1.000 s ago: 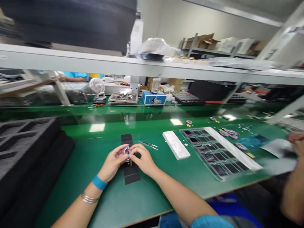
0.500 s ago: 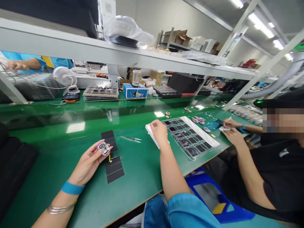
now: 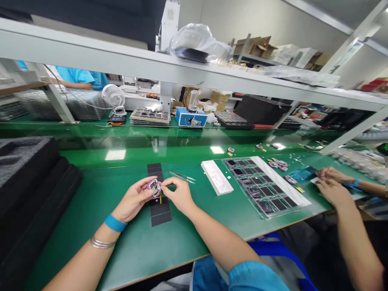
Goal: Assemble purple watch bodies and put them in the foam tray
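Note:
My left hand [image 3: 133,201] grips a small purple-rimmed watch case [image 3: 155,188], its open side facing me with circuit parts showing. A yellow strip [image 3: 161,199] hangs below it. At the case's right edge, my right hand [image 3: 179,197] is closed in a pinch; whatever is between thumb and finger is too small to make out. Beneath the hands lie black rectangular sheets [image 3: 161,218] on the green bench. Metal tweezers [image 3: 183,177] rest just beyond my right hand. Further right is a white box [image 3: 217,178] with tiny pieces scattered on top.
A clear plastic tray [image 3: 263,188] holds purple-rimmed cases and dark squares. Black foam blocks [image 3: 39,190] stand at left. More watch cases [image 3: 278,164] lie beyond the tray. A co-worker's hands [image 3: 332,184] work at right. A shelf beam [image 3: 194,74] spans the bench.
My right hand has moved left from the white box to the watch case. The left hand still holds the case, and the view has turned left.

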Tool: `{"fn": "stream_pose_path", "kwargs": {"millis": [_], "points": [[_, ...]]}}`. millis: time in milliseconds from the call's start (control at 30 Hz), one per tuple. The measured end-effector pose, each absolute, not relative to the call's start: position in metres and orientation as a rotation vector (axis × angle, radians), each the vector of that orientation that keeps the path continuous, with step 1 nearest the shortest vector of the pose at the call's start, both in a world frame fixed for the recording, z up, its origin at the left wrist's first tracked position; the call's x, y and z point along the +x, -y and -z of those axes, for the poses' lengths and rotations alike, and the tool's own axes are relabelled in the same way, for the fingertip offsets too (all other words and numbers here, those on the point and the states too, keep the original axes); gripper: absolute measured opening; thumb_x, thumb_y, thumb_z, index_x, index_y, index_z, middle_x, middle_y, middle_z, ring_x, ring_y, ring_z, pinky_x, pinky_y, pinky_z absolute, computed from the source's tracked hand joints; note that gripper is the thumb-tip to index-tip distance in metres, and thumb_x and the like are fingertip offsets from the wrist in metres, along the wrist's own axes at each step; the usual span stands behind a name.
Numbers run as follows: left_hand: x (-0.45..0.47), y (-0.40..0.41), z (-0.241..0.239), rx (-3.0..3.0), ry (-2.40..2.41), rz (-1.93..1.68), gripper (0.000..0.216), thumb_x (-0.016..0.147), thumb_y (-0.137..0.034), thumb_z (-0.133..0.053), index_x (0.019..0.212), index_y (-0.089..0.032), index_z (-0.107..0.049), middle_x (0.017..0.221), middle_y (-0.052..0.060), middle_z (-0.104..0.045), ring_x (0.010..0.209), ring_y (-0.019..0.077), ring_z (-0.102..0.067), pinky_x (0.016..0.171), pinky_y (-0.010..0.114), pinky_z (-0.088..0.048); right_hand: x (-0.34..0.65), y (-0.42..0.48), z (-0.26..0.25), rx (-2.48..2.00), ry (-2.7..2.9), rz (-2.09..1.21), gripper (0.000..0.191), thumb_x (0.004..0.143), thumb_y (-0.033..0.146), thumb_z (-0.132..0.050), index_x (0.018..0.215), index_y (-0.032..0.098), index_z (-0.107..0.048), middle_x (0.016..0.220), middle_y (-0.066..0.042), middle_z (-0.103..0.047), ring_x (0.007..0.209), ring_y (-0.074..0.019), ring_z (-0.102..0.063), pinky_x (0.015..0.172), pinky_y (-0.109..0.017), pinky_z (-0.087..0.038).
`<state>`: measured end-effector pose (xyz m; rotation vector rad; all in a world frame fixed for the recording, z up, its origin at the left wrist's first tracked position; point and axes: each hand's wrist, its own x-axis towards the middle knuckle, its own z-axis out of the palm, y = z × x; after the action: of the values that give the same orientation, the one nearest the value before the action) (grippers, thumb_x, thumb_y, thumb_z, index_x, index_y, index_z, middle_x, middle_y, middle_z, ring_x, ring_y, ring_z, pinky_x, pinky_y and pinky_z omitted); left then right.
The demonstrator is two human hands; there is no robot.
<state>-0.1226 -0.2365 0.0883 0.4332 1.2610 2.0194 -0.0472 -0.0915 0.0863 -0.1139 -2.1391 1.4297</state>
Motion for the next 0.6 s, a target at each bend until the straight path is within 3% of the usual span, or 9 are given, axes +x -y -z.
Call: {"fn": "stream_pose_path", "kwargs": {"millis": [367, 600], "points": [[-0.1212, 0.2351, -0.0892, 0.478, -1.296, -2.009, 0.048, 0.06, -0.02, -0.08, 0.106, -0.018, -0.065, 0.104, 0.009, -0.069, 0.09, 0.018, -0.065, 0.079, 0.025, -0.052, -0.0474, 0.084, -0.0837, -0.098, 2.096, -1.487, 0.003, 0.071, 0.018, -0.064, 0.07, 0.017, -0.067, 0.077, -0.003, -0.07, 0.075, -0.0159, -0.065, 0.076, -0.027, -0.051], [-0.1206, 0.2322, -0.0868, 0.479, -1.346, -2.04, 0.048, 0.056, -0.019, -0.082, 0.102, -0.017, -0.068, 0.099, 0.008, -0.071, 0.09, 0.0175, -0.064, 0.081, 0.023, -0.051, -0.0477, 0.0881, -0.0785, 0.005, 2.093, -1.306, 0.005, 0.074, 0.015, -0.062, 0.071, 0.018, -0.064, 0.077, -0.002, -0.069, 0.075, -0.014, -0.064, 0.084, -0.03, -0.049]]}}
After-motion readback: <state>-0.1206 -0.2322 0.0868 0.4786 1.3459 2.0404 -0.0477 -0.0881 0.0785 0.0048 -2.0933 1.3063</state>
